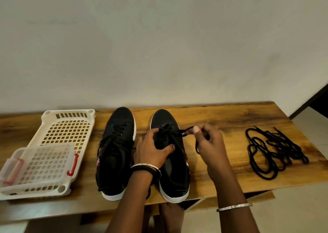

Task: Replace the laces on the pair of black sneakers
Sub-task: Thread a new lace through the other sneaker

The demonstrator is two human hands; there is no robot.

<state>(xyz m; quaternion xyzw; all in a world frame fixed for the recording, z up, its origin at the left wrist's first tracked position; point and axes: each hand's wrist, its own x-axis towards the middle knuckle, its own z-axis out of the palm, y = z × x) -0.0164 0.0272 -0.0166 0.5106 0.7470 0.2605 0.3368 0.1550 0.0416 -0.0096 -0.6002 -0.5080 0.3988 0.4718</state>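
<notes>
Your left hand (152, 151) is clamped on the centre sneaker (175, 179). Its fingers curl over the tongue and the thumb lies on the nearer side, pinning the shoe to the wooden table (221, 115). Your right hand (211, 144), just right of that shoe, is closed on its black lace (181, 132). Thumb and fingertips pinch a loop drawn out sideways from the upper eyelets, and a further stretch of lace hangs below the hand. The hand is a little blurred, so the exact finger placement is hard to read.

The second sneaker (115, 154) stands just left of the first, toes pointing toward the wall and its own lace threaded through the eyelets. Both shoes are black with white soles, lying side by side in the lower middle of the frame.

At the lower left a white perforated basket (71, 111) lies on the table. In its nearer end sits a smaller translucent box (42, 161) with red clips (72, 165) — what that box holds cannot be made out through its grid.

At the right of the frame, well apart from the shoes, the spare laces (278, 144) lie in a loose black tangle on the bare wood. A bangle (234, 205) circles each wrist.
</notes>
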